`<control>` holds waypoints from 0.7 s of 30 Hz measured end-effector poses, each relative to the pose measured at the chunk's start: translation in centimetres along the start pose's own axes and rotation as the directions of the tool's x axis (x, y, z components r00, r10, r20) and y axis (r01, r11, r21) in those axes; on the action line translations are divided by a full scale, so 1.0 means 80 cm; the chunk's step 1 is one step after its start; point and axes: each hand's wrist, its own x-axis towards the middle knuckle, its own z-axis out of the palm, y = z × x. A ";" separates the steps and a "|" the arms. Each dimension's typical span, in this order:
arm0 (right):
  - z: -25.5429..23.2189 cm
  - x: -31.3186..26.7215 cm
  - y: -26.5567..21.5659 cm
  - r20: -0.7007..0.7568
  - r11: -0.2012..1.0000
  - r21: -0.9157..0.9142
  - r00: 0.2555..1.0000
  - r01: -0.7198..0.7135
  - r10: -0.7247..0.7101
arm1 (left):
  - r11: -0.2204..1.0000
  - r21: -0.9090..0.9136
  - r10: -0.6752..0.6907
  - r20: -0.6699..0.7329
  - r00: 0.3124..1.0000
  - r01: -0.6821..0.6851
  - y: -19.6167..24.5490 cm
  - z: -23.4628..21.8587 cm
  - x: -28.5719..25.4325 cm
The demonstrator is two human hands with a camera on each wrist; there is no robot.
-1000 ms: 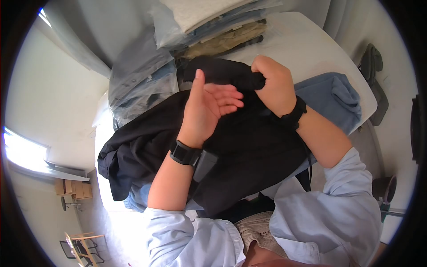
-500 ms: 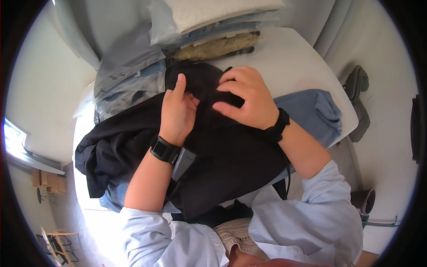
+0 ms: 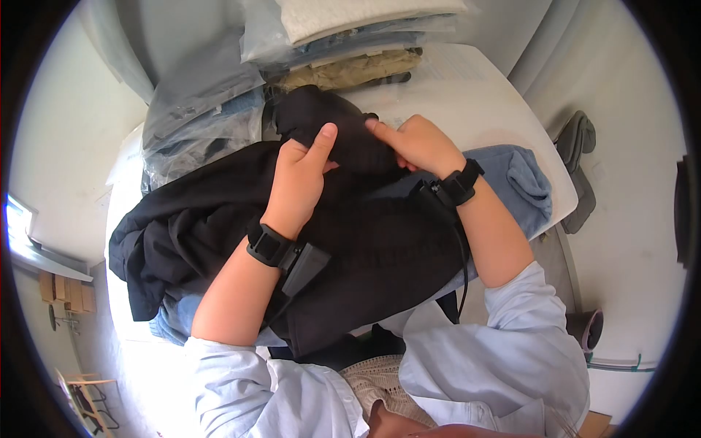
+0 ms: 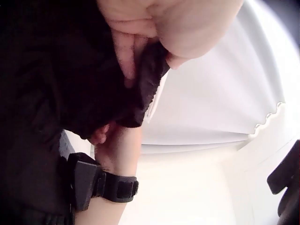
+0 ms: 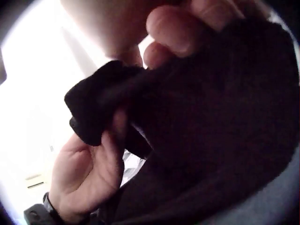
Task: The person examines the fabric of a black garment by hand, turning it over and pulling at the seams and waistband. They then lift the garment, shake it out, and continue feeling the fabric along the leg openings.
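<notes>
A black garment (image 3: pixel 365 241) lies spread across the table, its upper end lifted and bunched between the two hands. The left hand (image 3: pixel 298 179) grips one side of that end, thumb up; in the left wrist view the left hand's fingers (image 4: pixel 124 56) curl round the dark cloth. On the other side, the right hand (image 3: pixel 429 146) pinches the edge with its thumb on top. The right wrist view shows the black cloth (image 5: pixel 211 103) held by both hands, some fingertips hidden by it. Folded blue denim (image 3: pixel 504 171) lies partly under the garment.
Clear plastic bags with folded clothes (image 3: pixel 204 117) stand at the back left of the white table (image 3: pixel 467 87). A stack with khaki (image 3: pixel 350 71) and white cloth (image 3: pixel 365 18) is at the back. Grey items (image 3: pixel 577 168) hang at the right, and cardboard boxes (image 3: pixel 69 292) stand far left.
The right hand let go of the rolled black edge, opened, and now pinches the cloth again. The left hand went from open fingers to gripping the cloth. The raised end has changed shape.
</notes>
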 end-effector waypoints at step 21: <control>0.043 0.014 0.025 0.008 -0.152 0.985 0.909 -0.078 -0.417 | 0.812 -0.522 0.167 -0.220 0.961 -0.261 0.001 -0.003 0.012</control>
